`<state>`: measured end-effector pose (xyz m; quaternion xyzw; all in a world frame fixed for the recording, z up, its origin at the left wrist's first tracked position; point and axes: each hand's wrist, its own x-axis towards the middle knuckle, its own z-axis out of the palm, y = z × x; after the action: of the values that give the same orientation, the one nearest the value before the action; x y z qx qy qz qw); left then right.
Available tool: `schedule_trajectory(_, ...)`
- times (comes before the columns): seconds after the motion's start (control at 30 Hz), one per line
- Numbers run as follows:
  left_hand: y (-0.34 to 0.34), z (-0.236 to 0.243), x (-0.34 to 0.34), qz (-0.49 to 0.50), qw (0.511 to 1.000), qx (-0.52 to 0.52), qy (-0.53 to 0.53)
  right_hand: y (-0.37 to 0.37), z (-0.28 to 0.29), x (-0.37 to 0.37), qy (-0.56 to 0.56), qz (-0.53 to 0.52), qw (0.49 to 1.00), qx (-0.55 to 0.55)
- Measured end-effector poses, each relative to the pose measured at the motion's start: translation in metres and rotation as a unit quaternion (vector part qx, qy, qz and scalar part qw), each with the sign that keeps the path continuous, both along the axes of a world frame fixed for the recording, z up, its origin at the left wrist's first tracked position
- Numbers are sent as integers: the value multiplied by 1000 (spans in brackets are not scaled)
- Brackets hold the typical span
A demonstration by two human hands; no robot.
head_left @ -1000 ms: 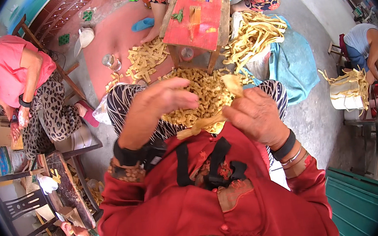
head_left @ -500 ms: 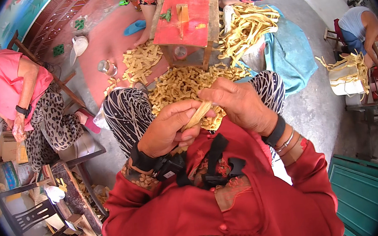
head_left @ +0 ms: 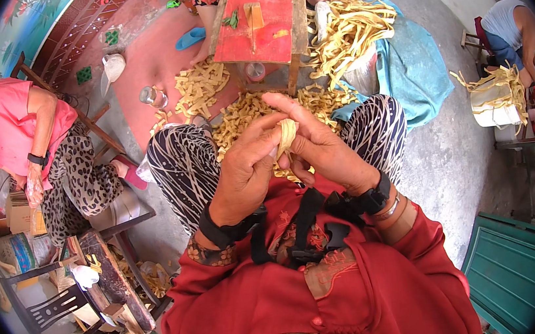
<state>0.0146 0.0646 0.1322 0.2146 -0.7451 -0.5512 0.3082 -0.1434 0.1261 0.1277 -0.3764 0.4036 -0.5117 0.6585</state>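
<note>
Both the left hand point(head_left: 248, 169) and right hand point(head_left: 325, 150) pinch a pale strip point(head_left: 286, 135), seemingly mid-fold; next needs a firm tuck.

Bright even daylight, soft shadows, sharp centre, fisheye-bent dark rim.

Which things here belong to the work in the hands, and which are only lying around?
Part of the work:
- left hand and right hand, both gripping a pale strip
- heap of strips on the lap
- red bench

Lying around:
- blue slipper
- glass jar
- teal cloth
- green crate
</note>
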Motion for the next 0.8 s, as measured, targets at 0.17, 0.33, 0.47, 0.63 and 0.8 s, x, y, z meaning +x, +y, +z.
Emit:
schedule_trajectory(0.17, 7, -8, -2, 9, 988, 155, 1, 4, -10, 3, -37, -27, 999, 12)
schedule_trajectory(0.33, 14, -37, -3, 59, 962, 251, 91, 2, -21, 9, 32, -60, 997, 33)
schedule_trajectory(0.47, 20, -34, -12, 116, 941, 274, 160, 0, -32, 9, 91, -70, 993, 18)
schedule_trajectory(0.63, 12, -32, -15, 113, 919, 341, 165, 1, -36, 12, 118, -96, 988, -13)
schedule_trajectory(0.8, 9, -45, -15, 133, 899, 385, 162, 1, -38, 10, 261, -124, 956, -42)
